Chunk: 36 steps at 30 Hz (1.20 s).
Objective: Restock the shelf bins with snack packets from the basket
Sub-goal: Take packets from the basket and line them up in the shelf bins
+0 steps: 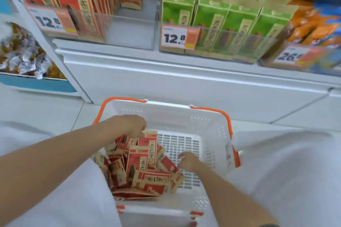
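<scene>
A white basket (212, 127) with orange handles stands on the floor below the shelf. Several red snack packets (140, 164) are heaped in its left half, and its right half shows bare grid floor. My left hand (129, 125) reaches down over the far end of the heap, its curled fingers pinching the top edge of an upright red packet (149, 140). My right hand (188, 160) is low inside the basket at the heap's right edge, fingers loosely curled and holding nothing. On the shelf above, a clear bin (129, 29) holds matching red packets (73, 3) on its left side.
A second clear bin (230, 46) of green packets sits right of the red one, both tagged 12.8. Orange and blue packets (313, 29) fill the far-right bin. A white cabinet front (184, 83) runs under the shelf. A blue display of wrapped sweets (24, 55) stands at left.
</scene>
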Each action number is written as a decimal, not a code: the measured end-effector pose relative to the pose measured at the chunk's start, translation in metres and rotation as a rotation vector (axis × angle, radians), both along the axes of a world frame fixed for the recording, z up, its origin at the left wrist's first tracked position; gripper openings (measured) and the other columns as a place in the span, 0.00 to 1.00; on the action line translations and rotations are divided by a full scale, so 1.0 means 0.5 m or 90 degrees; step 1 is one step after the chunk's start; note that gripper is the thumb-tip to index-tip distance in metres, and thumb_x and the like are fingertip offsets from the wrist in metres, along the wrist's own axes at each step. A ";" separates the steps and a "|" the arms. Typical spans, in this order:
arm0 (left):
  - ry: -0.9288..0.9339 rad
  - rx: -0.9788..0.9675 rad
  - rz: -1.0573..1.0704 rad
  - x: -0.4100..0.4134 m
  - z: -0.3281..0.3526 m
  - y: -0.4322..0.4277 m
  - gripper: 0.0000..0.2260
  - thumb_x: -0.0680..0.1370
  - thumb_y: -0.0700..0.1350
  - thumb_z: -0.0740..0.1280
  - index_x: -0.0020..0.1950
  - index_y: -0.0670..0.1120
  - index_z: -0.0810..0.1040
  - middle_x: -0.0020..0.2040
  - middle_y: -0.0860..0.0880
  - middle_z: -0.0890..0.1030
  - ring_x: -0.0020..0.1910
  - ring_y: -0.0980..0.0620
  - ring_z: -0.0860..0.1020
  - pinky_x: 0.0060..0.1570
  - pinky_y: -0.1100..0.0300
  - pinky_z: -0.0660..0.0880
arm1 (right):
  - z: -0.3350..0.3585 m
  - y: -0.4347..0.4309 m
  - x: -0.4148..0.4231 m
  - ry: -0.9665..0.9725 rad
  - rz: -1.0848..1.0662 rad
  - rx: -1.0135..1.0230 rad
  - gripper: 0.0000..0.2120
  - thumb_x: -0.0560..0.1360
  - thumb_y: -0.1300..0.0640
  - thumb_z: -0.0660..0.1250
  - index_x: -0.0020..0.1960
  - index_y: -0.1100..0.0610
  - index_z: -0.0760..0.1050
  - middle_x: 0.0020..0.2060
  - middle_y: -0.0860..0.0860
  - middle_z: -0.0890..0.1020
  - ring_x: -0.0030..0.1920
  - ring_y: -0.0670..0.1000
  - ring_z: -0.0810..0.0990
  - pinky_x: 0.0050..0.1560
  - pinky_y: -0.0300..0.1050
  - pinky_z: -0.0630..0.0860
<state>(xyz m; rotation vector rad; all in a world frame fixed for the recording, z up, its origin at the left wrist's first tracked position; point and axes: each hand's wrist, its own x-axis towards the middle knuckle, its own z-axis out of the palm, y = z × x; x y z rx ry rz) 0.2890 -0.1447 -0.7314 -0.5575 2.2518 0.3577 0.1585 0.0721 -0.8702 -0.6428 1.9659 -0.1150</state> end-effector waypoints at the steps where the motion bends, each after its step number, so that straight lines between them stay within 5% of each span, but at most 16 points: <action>1: -0.018 -0.006 -0.016 -0.002 -0.007 0.002 0.14 0.80 0.53 0.60 0.56 0.44 0.75 0.59 0.47 0.77 0.55 0.45 0.76 0.59 0.52 0.73 | -0.015 0.020 0.024 -0.047 0.016 0.035 0.19 0.73 0.61 0.69 0.64 0.58 0.73 0.53 0.55 0.78 0.53 0.55 0.79 0.49 0.41 0.77; 4: -0.026 -0.005 -0.042 -0.016 -0.013 0.007 0.12 0.81 0.53 0.59 0.56 0.45 0.73 0.63 0.47 0.77 0.56 0.46 0.75 0.61 0.49 0.73 | -0.022 0.033 0.083 -0.071 0.067 0.041 0.27 0.72 0.61 0.71 0.70 0.56 0.70 0.64 0.53 0.76 0.60 0.47 0.79 0.53 0.35 0.72; 7: -0.016 0.000 -0.041 -0.030 -0.008 0.016 0.17 0.81 0.52 0.59 0.65 0.45 0.73 0.65 0.47 0.76 0.60 0.47 0.75 0.62 0.50 0.72 | -0.009 0.017 0.111 0.014 0.247 -0.087 0.21 0.81 0.65 0.58 0.74 0.57 0.62 0.66 0.52 0.71 0.34 0.27 0.76 0.35 0.21 0.68; 9: -0.015 0.004 -0.043 -0.033 -0.003 0.019 0.18 0.81 0.53 0.60 0.67 0.45 0.72 0.65 0.48 0.75 0.62 0.46 0.75 0.62 0.50 0.72 | -0.015 0.013 0.104 0.076 0.346 -0.102 0.18 0.80 0.59 0.63 0.69 0.56 0.68 0.58 0.48 0.74 0.38 0.33 0.78 0.40 0.24 0.71; 11: -0.001 0.008 -0.040 -0.034 0.005 0.020 0.19 0.81 0.52 0.60 0.69 0.45 0.71 0.67 0.48 0.74 0.63 0.46 0.74 0.63 0.51 0.71 | -0.008 0.008 0.095 0.036 0.293 -0.055 0.15 0.74 0.58 0.72 0.59 0.55 0.75 0.50 0.47 0.76 0.48 0.46 0.78 0.49 0.36 0.75; 15: 0.035 0.023 0.007 -0.035 0.034 0.015 0.20 0.81 0.51 0.61 0.71 0.45 0.70 0.69 0.47 0.73 0.65 0.47 0.73 0.60 0.56 0.69 | 0.090 -0.051 0.041 -0.018 0.250 -0.078 0.09 0.73 0.60 0.71 0.50 0.54 0.73 0.46 0.48 0.77 0.50 0.52 0.78 0.43 0.40 0.79; 18: 0.076 -0.009 0.060 -0.031 0.049 -0.004 0.12 0.81 0.52 0.60 0.51 0.45 0.76 0.47 0.47 0.77 0.44 0.48 0.76 0.48 0.57 0.71 | 0.206 -0.117 -0.005 0.061 0.337 -0.130 0.08 0.76 0.59 0.68 0.47 0.53 0.69 0.47 0.49 0.76 0.50 0.53 0.76 0.42 0.42 0.76; 20: 0.104 -0.024 0.146 -0.026 0.061 -0.019 0.19 0.82 0.57 0.56 0.45 0.42 0.74 0.38 0.47 0.75 0.33 0.50 0.75 0.44 0.56 0.75 | 0.290 -0.135 -0.028 0.174 0.410 -0.176 0.09 0.77 0.54 0.67 0.44 0.50 0.66 0.41 0.47 0.75 0.44 0.52 0.74 0.36 0.41 0.67; 23: 0.112 0.237 0.501 -0.019 0.082 -0.032 0.30 0.79 0.67 0.53 0.68 0.45 0.68 0.61 0.40 0.75 0.49 0.43 0.80 0.49 0.51 0.80 | 0.377 -0.129 -0.050 0.372 0.483 -0.393 0.10 0.78 0.49 0.63 0.44 0.53 0.68 0.39 0.48 0.75 0.38 0.53 0.74 0.36 0.45 0.64; 26: 0.150 0.473 0.766 -0.016 0.101 -0.051 0.32 0.76 0.63 0.66 0.71 0.43 0.66 0.66 0.41 0.72 0.54 0.43 0.78 0.39 0.55 0.82 | 0.395 -0.122 -0.058 0.541 0.525 -0.622 0.12 0.78 0.48 0.58 0.46 0.56 0.74 0.38 0.50 0.77 0.34 0.53 0.75 0.35 0.45 0.69; 30: 0.163 0.468 0.905 0.010 0.084 -0.091 0.22 0.72 0.50 0.75 0.62 0.44 0.74 0.60 0.48 0.75 0.42 0.56 0.66 0.23 0.67 0.66 | 0.378 -0.153 -0.048 0.571 0.512 -0.700 0.04 0.76 0.56 0.67 0.49 0.55 0.74 0.45 0.50 0.80 0.43 0.53 0.78 0.43 0.46 0.70; 33: 0.260 0.499 0.918 0.014 0.101 -0.103 0.04 0.77 0.43 0.70 0.51 0.45 0.78 0.45 0.50 0.77 0.37 0.59 0.68 0.31 0.68 0.66 | 0.366 -0.157 -0.047 0.569 0.487 -0.681 0.12 0.71 0.60 0.73 0.53 0.57 0.75 0.51 0.53 0.80 0.49 0.56 0.79 0.46 0.49 0.75; 36: 0.433 0.490 0.903 0.008 0.124 -0.104 0.05 0.76 0.37 0.70 0.49 0.45 0.76 0.44 0.47 0.80 0.42 0.55 0.77 0.40 0.63 0.75 | 0.357 -0.153 -0.053 0.452 0.416 -0.552 0.28 0.69 0.54 0.75 0.65 0.58 0.70 0.65 0.54 0.72 0.61 0.56 0.74 0.59 0.53 0.74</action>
